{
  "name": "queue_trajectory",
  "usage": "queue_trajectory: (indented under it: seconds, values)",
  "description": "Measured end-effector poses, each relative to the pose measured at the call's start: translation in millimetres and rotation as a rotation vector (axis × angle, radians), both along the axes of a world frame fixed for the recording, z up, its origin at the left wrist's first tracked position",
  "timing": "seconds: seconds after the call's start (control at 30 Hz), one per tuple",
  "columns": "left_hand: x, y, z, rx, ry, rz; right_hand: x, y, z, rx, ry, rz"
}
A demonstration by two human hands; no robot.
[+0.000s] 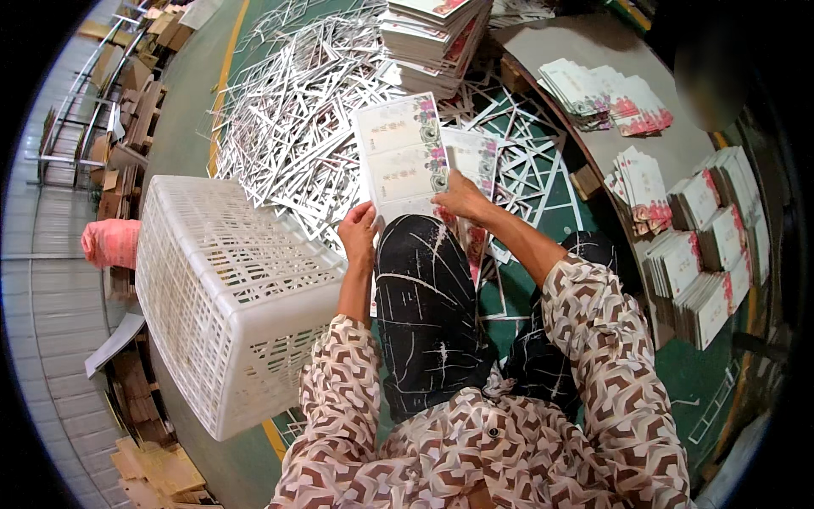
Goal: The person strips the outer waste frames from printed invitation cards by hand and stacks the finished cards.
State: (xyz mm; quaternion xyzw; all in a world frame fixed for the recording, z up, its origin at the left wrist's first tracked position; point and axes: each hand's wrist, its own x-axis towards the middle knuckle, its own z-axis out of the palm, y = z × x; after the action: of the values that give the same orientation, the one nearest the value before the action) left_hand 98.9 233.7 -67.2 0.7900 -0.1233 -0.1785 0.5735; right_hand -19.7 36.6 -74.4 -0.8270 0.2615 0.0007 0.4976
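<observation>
A printed card sheet [395,162] with several panels, small writing and a flower pattern down its right edge is tilted up above my knee. My left hand [358,230] pinches its lower left edge between thumb and fingers. On the opposite edge, my right hand [464,198] grips the sheet near its lower right side. Behind that hand another printed sheet [472,156] shows partly, its lower part hidden by my arm and knee. My black-trousered knee [423,299] covers the bottom of the held sheet.
Left of me a white plastic basket [235,305] lies on its side. Thin cut-off paper frames [305,127] are heaped on the green floor ahead, beside a tall stack of printed sheets [432,44]. A low board [591,51] at right bears several piles of cut cards [690,264].
</observation>
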Motion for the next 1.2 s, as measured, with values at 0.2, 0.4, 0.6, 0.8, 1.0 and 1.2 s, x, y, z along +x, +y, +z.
queue_trajectory:
  seconds: [0.2, 0.4, 0.6, 0.8, 1.0, 1.2]
  values:
    - [7.0, -19.9, 25.6, -0.238, 0.242, 0.013, -3.7, -25.8, 16.9, 0.625, -0.372, -0.203]
    - [4.6, -69.5, 93.1, -0.242, 0.394, -0.272, -28.3, -52.2, 57.8, 1.087, -0.678, -0.345]
    - [-8.3, -109.6, 144.0, -0.079, 0.238, -0.679, -64.8, -83.0, 86.9, 1.099, -0.725, -0.304]
    - [-33.1, -142.3, 148.4, -0.028, 0.089, -0.878, -90.6, -99.5, 92.6, 0.855, -0.832, -0.388]
    - [-55.5, -151.9, 144.3, -0.158, -0.019, -0.887, -103.4, -119.0, 68.4, 0.126, -0.336, -0.786]
    - [-54.0, -159.0, 138.3, -0.079, 0.036, -0.903, -111.5, -127.3, 60.2, 0.661, -0.692, -0.691]
